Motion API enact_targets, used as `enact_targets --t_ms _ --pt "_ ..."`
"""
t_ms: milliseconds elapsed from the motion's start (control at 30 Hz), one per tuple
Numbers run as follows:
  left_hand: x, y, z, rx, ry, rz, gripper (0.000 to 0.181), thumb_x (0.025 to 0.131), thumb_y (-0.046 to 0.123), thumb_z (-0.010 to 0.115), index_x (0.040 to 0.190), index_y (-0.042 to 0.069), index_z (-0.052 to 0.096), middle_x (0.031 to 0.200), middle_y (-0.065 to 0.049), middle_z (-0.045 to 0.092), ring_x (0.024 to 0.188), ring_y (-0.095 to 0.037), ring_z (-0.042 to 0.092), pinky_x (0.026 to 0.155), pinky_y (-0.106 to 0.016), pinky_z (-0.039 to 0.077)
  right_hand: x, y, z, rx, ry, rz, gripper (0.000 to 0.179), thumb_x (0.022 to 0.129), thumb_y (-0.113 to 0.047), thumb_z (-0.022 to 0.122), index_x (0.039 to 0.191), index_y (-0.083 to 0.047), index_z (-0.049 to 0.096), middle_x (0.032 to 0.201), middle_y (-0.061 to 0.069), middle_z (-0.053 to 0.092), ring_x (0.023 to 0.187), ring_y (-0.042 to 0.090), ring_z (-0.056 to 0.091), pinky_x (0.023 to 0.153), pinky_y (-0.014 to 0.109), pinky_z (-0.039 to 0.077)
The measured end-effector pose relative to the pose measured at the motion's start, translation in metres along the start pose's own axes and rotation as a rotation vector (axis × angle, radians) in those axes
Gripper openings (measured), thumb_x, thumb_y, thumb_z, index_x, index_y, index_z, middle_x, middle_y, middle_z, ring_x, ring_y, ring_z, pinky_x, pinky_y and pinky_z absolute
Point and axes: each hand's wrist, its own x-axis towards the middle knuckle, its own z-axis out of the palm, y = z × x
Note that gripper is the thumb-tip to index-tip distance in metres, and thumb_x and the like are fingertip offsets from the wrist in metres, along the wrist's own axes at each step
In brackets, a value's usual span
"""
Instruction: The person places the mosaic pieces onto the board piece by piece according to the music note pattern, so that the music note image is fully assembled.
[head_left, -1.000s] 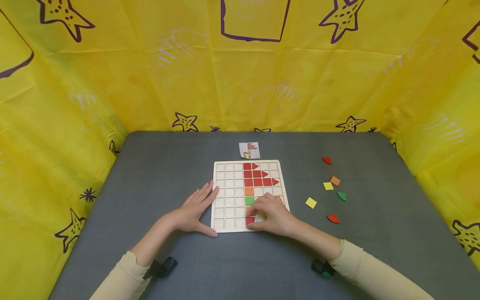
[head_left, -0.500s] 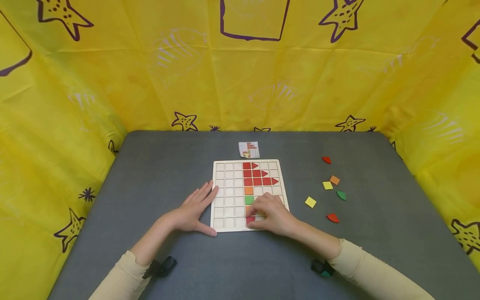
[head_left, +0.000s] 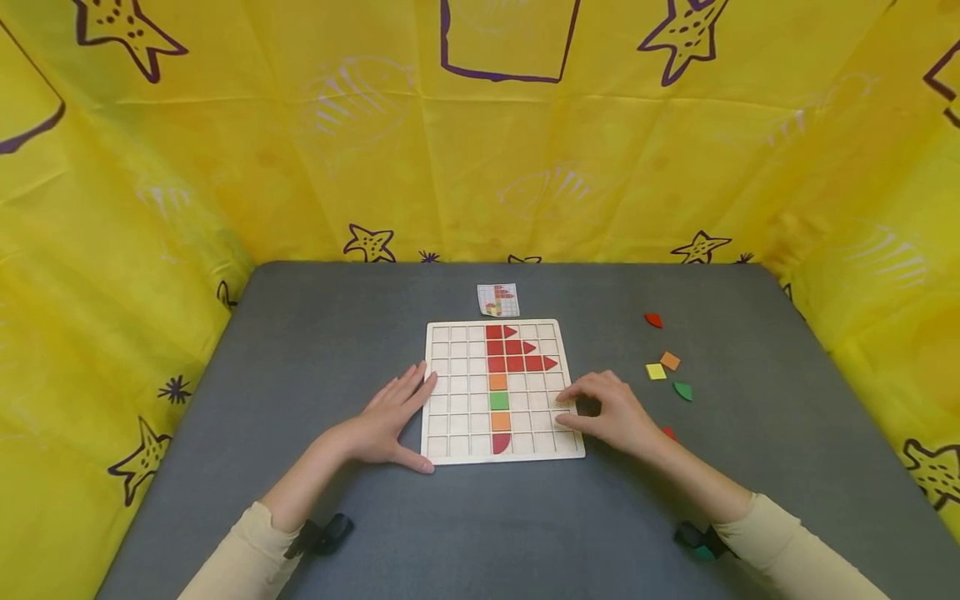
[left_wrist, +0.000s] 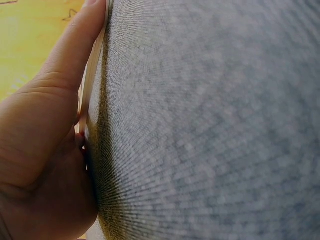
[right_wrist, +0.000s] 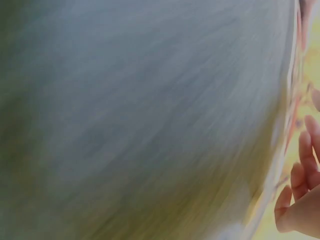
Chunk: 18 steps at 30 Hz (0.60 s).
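Observation:
A pale wooden grid board lies flat on the dark table in the head view. Red squares and triangles fill parts of its top three rows. Below them runs a column of an orange, a green square, another orange, and a rounded red piece in the bottom row. My left hand rests at the board's left edge, fingers spread and thumb at the near corner. My right hand is over the board's right edge, thumb and fingertips apart with nothing between them. The right wrist view is blurred.
Right of the board lie a yellow square, an orange square, a green piece and a red piece. Another red piece is partly behind my right wrist. A small pattern card sits beyond the board.
My right hand has let go of the rounded red piece in the bottom row and moved right, now covering the spot where a yellow square showed. My left hand has stayed put.

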Motion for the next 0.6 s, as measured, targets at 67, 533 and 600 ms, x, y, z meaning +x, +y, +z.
enact_targets --t_ms 67,533,600 --pt "0.0 0.0 0.0 0.0 0.0 0.001 0.128 0.068 0.063 0.079 0.157 0.007 0.006 0.162 -0.015 -0.007 0.148 -0.032 -0.006 0.115 -0.054 0.005 -0.009 0.013 -0.01 -0.026 0.044 0.031 0.028 0.074 -0.03 0.087 0.098 -0.021 0.074 0.093 -0.009 0.065 0.091 0.015 0.049 0.079 0.039 0.035" --pt "0.001 -0.001 0.001 -0.006 0.006 -0.004 0.127 0.068 0.063 0.079 0.157 0.007 0.007 0.163 -0.014 -0.007 0.148 -0.033 -0.005 0.115 -0.055 0.005 -0.039 0.058 -0.042 -0.109 0.12 0.178 0.03 0.071 -0.029 0.088 0.092 -0.012 0.073 0.089 0.0 0.067 0.09 0.025 0.049 0.08 0.04 0.036" --pt "0.001 -0.001 0.001 -0.006 0.004 -0.002 0.127 0.068 0.064 0.078 0.157 0.007 0.007 0.163 -0.014 -0.007 0.148 -0.033 -0.005 0.115 -0.055 0.006 -0.038 0.059 -0.042 -0.111 0.12 0.172 0.028 0.071 -0.028 0.087 0.091 -0.013 0.074 0.087 -0.001 0.066 0.09 0.024 0.049 0.079 0.04 0.036"
